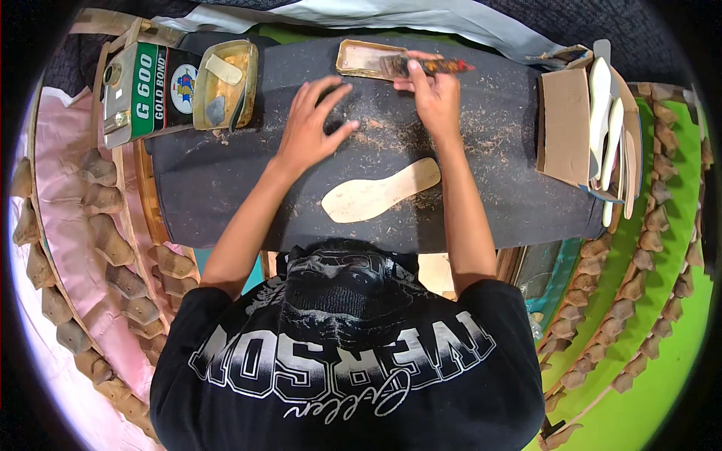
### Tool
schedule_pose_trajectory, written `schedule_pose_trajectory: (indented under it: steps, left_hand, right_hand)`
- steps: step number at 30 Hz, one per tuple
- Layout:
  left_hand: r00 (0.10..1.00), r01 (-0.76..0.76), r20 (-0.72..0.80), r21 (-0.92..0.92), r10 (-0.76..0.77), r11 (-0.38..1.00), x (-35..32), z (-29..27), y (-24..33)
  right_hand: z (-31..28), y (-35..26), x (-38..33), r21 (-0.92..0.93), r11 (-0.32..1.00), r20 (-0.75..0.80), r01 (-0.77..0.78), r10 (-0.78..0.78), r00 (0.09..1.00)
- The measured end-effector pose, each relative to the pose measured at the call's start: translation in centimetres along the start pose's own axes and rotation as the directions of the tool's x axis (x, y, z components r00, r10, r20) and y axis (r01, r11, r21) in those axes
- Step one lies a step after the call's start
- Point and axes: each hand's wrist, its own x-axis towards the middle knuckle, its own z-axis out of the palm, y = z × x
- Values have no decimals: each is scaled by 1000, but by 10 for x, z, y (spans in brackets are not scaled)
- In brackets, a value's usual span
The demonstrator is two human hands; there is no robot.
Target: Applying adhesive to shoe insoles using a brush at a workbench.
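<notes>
My right hand (435, 96) grips a brush (451, 66) by its dark, red-patterned handle. The dark bristles reach over the right part of a small shallow tray (361, 72) at the far edge of the table. Whether they touch what is inside, I cannot tell. My left hand (307, 124) hovers over or rests on the dark cloth with its fingers spread, holding nothing. A pale, flat sole-shaped piece (380, 194) lies between my forearms, its wide end to the left.
At the far left stand a green and black metal can (143, 94) and a yellowish container (199, 113) with small tools. A cardboard box (564, 124) of white sole-shaped pieces stands at the right. Shavings litter the dark table cloth (226, 188). Racks of brown shaped blocks (113, 240) flank both sides.
</notes>
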Motion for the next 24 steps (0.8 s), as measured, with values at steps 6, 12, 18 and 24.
schedule_pose_trajectory:
  steps: [6, 12, 18, 24]
  left_hand:
    - [996, 34, -80, 118, -24, 992, 37, 8, -19]
    - [998, 67, -24, 241, -64, 968, 53, 14, -34]
    - [997, 79, 0, 248, -82, 966, 60, 15, -36]
    - [994, 76, 59, 229, -92, 970, 61, 7, -32]
  right_hand:
    - [26, 6, 28, -342, 939, -124, 41, -89, 988]
    - [31, 29, 30, -492, 862, -238, -121, 1, 971]
    - [25, 45, 26, -394, 917, -255, -61, -45, 966]
    - [19, 40, 13, -175, 956, -247, -237, 190, 950]
